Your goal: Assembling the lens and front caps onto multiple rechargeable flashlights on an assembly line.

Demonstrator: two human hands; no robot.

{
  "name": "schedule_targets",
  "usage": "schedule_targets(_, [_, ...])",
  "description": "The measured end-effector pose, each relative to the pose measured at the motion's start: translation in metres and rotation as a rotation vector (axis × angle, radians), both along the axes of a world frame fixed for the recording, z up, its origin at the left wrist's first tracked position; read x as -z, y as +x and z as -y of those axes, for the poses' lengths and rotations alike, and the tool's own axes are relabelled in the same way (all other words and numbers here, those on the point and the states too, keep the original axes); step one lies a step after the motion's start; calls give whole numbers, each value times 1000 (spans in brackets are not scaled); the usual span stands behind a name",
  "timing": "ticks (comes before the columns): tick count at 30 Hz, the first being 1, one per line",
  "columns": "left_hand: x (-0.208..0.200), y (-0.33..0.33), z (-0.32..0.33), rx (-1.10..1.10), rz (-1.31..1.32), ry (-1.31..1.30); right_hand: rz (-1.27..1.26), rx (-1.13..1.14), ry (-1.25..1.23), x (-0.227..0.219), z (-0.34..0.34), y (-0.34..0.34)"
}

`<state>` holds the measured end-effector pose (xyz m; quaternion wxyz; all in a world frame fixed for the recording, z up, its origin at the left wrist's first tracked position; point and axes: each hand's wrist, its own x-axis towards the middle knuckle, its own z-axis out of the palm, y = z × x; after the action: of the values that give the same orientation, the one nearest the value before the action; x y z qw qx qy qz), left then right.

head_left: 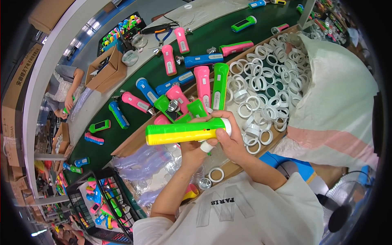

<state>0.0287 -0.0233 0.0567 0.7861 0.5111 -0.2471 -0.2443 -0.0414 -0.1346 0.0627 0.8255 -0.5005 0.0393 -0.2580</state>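
**Head view: two hands hold a green and yellow torch over a box of white rings**

We look down at a person's own two hands, raised in the middle of the picture above a crowded bench [122,98] with a dark green top. Between the hands lies a plastic torch [183,132], green along its upper half and yellow along its lower half. It is held roughly level, its tail pointing to the person's left and its head to the right.

The left hand [192,152] sits beneath the torch, fingers curled up around its underside, with a taped fingertip showing just below the body. The right hand [232,138] is closed on the head end, thumb pressed on the near side and fingers wrapped over the top, where a white ring [227,126] caps the torch.

Just behind the hands, a loose heap of torches [196,96] in pink, blue and green lies on the bench and against the edge of a shallow cardboard box [132,143]. To the right, the box is filled with many white plastic rings [265,90]. A white sack [339,106] slumps against the box on the far right.

Below the hands we see clear plastic bags [143,163], and a black wire basket [104,204] of coloured parts at the lower left. Another person [65,87] is at the far left, by an open carton [107,69].
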Motion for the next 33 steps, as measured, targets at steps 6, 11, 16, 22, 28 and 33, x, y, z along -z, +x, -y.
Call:
schedule_targets(6, [-27,31,-64,262,-195,-155,-39,36,-450,-2,36,-8])
schedule_targets(11, [-57,38,-89,529,-142,592,68,100,-1000,-33,37,-14])
schedule_targets(16, [-59,23,-96,671,-5,334,582,65,-1182,-74,23,-35])
schedule_targets(22, [-56,32,-36,152,1669,775,-644,-344,295,26,62,9])
schedule_targets(28, [-54,23,-62,354,629,462,-95,-8,-781,-22,44,-30])
schedule_targets(33, [-26,21,-34,63,1421,831,-547,-237,4,5,69,3])
